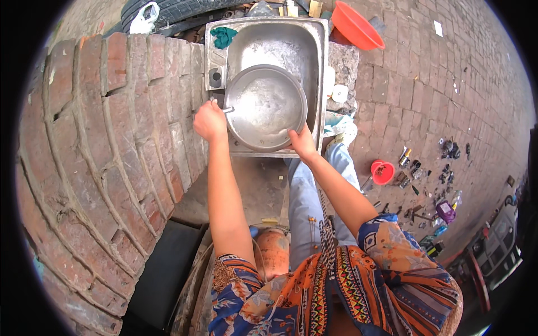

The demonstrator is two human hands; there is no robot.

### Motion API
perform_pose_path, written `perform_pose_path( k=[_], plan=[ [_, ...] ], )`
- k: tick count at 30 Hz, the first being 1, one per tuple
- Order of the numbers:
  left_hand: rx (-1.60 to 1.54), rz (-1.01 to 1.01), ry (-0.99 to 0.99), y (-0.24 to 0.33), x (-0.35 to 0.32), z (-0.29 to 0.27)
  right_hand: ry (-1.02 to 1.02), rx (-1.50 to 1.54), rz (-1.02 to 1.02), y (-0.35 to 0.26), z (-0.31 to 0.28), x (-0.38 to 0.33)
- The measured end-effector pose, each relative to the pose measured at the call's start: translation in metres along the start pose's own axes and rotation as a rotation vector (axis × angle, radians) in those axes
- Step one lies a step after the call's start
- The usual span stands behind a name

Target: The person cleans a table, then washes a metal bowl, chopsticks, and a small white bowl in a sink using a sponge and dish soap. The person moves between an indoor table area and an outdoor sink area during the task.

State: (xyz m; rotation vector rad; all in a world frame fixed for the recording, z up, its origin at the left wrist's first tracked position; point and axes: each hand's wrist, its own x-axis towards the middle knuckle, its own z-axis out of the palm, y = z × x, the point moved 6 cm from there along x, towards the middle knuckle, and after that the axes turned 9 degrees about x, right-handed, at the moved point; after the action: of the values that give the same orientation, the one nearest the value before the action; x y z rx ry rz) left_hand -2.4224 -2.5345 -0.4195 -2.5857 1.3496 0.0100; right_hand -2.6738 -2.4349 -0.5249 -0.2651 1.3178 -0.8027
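Note:
A round grey metal basin (266, 109) rests tilted in the near part of the steel sink (321, 84). Fingers of my right hand (303, 143) grip its near right rim, the thumb on the inside. To the left of the basin, my left hand (210, 121) is closed around what appears to be a tap; its short metal spout (228, 110) juts over the basin's left rim. The fist hides the rest of the tap. A crumpled dark green cloth (223, 37) lies on the sink's far left corner. Whether water is running, I cannot tell.
A brick wall (112, 140) borders the sink on the left. Beyond stand an orange-red tub (357, 27) and a tire (185, 11). A small white container (339, 93) sits right of the sink. Farther right, a small red bucket (383, 172) and scattered metal parts lie on brick paving.

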Motion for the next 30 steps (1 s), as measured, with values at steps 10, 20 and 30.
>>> perform_pose_path(
  k=[10,20,30],
  plan=[
    [-0.037,-0.054,-0.036,-0.003,0.003,0.001,-0.034,0.007,0.033,0.0,-0.01,0.004],
    [-0.045,-0.076,-0.055,-0.003,0.001,-0.001,-0.045,-0.037,0.02,-0.007,-0.01,0.001],
    [-0.047,-0.073,-0.038,-0.002,0.002,-0.003,0.018,-0.198,-0.125,0.001,-0.02,0.008]
  ],
)
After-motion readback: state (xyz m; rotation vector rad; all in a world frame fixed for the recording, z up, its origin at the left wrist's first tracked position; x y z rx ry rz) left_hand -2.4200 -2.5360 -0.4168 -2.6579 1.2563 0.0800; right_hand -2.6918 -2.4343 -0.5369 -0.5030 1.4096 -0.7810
